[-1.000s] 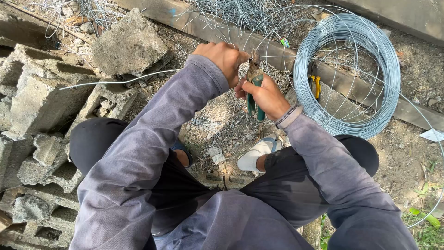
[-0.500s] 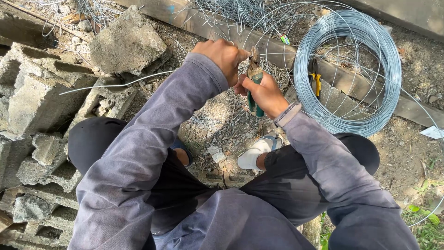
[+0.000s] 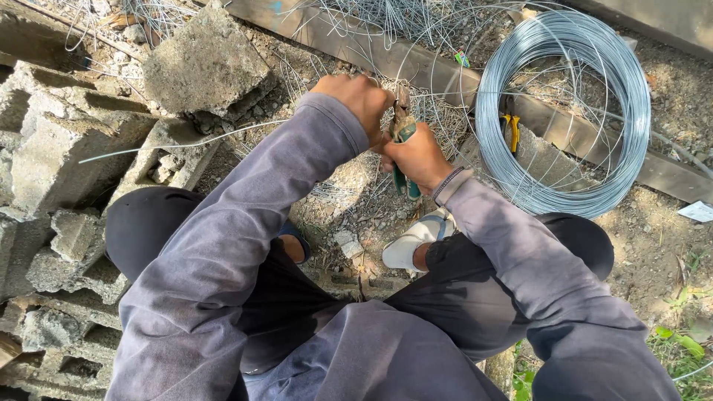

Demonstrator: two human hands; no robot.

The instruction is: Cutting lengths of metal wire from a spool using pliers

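I squat over rubble in grey long sleeves and dark trousers. My right hand (image 3: 417, 154) grips green-handled pliers (image 3: 403, 160), jaws pointing up toward the wooden plank (image 3: 416, 63). My left hand (image 3: 362, 98) is closed just left of the jaws, holding thin steel wire (image 3: 186, 139) that runs off leftward over the blocks. Both hands touch near the plier head. A big coil of grey wire (image 3: 564, 111) lies to the right of my hands, leaning across the plank.
Broken concrete blocks (image 3: 67, 148) pile up on the left. A loose chunk (image 3: 204, 63) sits above them. Yellow-handled pliers (image 3: 511, 130) lie inside the coil. Tangled wire offcuts (image 3: 401, 18) lie beyond the plank. My white sandal (image 3: 410, 245) rests below my hands.
Both hands with the pliers have stayed together in about the same place; the wire to the left shifted slightly.
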